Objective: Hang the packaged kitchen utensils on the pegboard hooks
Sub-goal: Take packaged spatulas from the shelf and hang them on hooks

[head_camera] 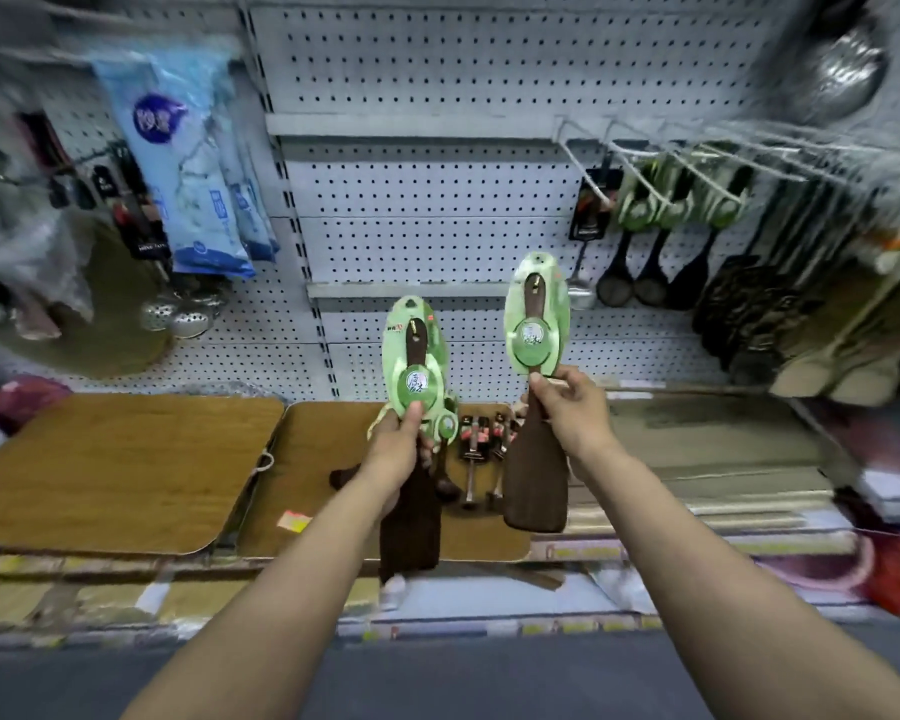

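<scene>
My left hand (404, 449) grips a bundle of dark wooden spatulas with green card labels (414, 356), held upright with the blades hanging down. My right hand (567, 407) pinches the handle of a single dark wooden spatula (536, 480) with the same green label (536, 314), raised a little higher and to the right. Both are in front of the grey pegboard (437, 200). White wire hooks (640, 158) jut from the board at upper right; similar green-labelled utensils (676, 205) hang on them.
Blue packets (188, 163) and metal strainers (178, 314) hang at left. Black ladles (635, 272) and slotted turners (749, 309) hang at right. On the shelf below lie wooden boards (115, 470) and small packaged tools (484, 449). A steel ladle (837, 75) hangs at top right.
</scene>
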`<state>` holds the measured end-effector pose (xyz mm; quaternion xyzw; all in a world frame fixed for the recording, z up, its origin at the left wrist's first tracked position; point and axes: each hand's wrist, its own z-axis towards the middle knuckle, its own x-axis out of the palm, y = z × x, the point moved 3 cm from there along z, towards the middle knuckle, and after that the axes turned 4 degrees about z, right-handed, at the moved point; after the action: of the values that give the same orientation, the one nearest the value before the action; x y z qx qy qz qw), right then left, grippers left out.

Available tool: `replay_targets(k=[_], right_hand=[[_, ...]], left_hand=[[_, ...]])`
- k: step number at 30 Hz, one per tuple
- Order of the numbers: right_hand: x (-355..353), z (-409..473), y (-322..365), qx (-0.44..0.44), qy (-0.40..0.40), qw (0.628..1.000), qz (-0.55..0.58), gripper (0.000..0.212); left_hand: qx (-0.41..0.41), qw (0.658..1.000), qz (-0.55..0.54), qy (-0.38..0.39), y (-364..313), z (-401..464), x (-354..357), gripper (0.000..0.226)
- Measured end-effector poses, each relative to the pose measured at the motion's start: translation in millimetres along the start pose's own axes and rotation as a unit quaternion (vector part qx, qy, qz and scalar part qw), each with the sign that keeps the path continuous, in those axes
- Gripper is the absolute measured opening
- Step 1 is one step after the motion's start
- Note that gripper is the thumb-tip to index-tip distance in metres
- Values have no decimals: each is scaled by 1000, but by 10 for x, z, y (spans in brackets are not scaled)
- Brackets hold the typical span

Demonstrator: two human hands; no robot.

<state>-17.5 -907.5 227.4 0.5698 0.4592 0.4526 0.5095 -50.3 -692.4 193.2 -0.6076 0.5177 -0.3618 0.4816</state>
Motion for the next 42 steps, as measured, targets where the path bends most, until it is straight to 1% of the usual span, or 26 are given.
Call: replay_targets(k=[3, 5, 7, 9, 10, 11, 13, 17, 21, 24, 28, 33, 42], right_hand=[[-347, 101, 189, 18, 3, 998, 57, 6], [-592, 201, 293, 6, 3, 996, 84, 8], [-888, 322, 404, -10, -8, 999, 51, 6], [-1032, 410, 419, -16, -9, 999, 51, 7], [-1438, 590, 474, -19, -14, 998, 49, 9], [-1670, 706, 488, -26, -10, 999, 38, 10], [-1741, 762, 468, -24, -9, 999, 36, 13], [-2371, 1064, 555, -40, -16, 998, 42, 18], [-2827, 1372, 589, -57, -34, 997, 36, 22], [-3074, 1535, 633, -64, -45, 995, 57, 23], [-3299, 1674, 683, -72, -37, 992, 96, 21], [-3472, 1769, 625, -77, -34, 991, 101, 21], [-3551, 1986, 557, -65, 3, 989, 134, 19]], left_hand=[[28, 999, 1, 25, -195, -17, 414, 26], [48, 998, 3, 35, -315, -16, 723, 29], [63, 997, 0, 36, -418, -9, 1087, 28], [68, 997, -1, 37, -473, -28, 1289, 26], [73, 996, -4, 42, -544, -32, 1769, 26], [74, 996, -7, 40, -563, -26, 2049, 26], [66, 996, -28, 45, -568, -49, 2162, 27], [59, 994, -67, 58, -677, -81, 2921, 19], [43, 990, -122, 62, -713, -84, 3453, 13], [36, 991, -115, 54, -716, -46, 3719, 12], [38, 994, -83, 55, -788, 50, 3959, 13], [50, 996, -29, 70, -892, 171, 4238, 18], [57, 994, -30, 84, -953, 407, 4413, 17]])
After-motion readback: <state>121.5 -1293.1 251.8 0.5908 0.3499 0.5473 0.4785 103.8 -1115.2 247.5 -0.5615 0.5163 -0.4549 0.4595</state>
